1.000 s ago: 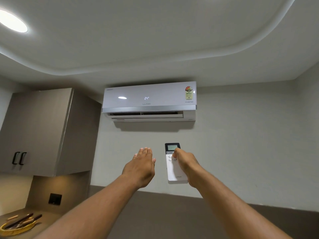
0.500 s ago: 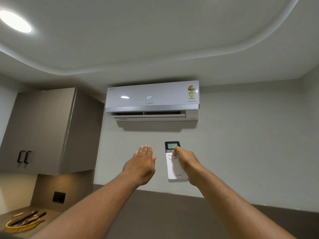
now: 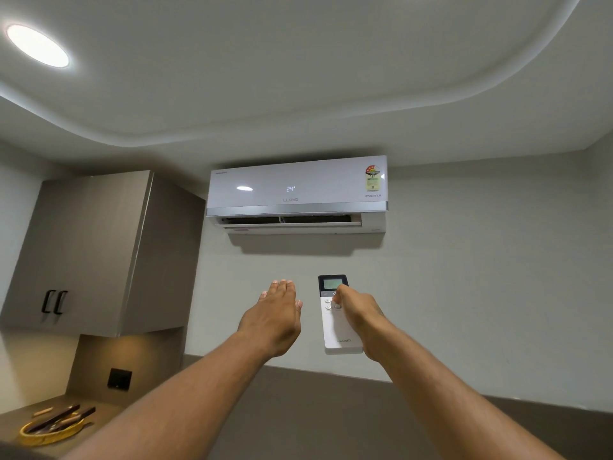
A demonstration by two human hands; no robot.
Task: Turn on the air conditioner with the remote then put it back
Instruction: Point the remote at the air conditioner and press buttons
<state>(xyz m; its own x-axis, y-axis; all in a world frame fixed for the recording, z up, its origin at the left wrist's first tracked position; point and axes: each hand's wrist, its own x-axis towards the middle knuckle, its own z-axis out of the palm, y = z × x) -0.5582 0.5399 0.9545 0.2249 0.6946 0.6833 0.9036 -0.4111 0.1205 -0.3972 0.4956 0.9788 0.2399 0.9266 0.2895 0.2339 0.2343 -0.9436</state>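
The right hand [image 3: 360, 315] holds the remote [image 3: 336, 315] raised and aimed at the air conditioner [image 3: 297, 194] mounted high on the wall; the fingers wrap its right edge and the thumb [image 3: 340, 293] rests on the buttons just below the small screen. The left hand [image 3: 275, 318] is held flat and empty, fingers together, just beside the remote and not touching it. The unit's front panel shows a lit "24°" and its lower flap stands partly open, which suggests that switching on is done or all but done. What remains, by this reading, is to return the remote to its place; that place is not identifiable in this view. To the left hang a wall cabinet [image 3: 89, 250] with two dark handles and, below it, a counter bearing a yellow tray [image 3: 49, 434] of utensils. A round ceiling light [image 3: 38, 44] glows at upper left. Nothing stands between remote and unit.
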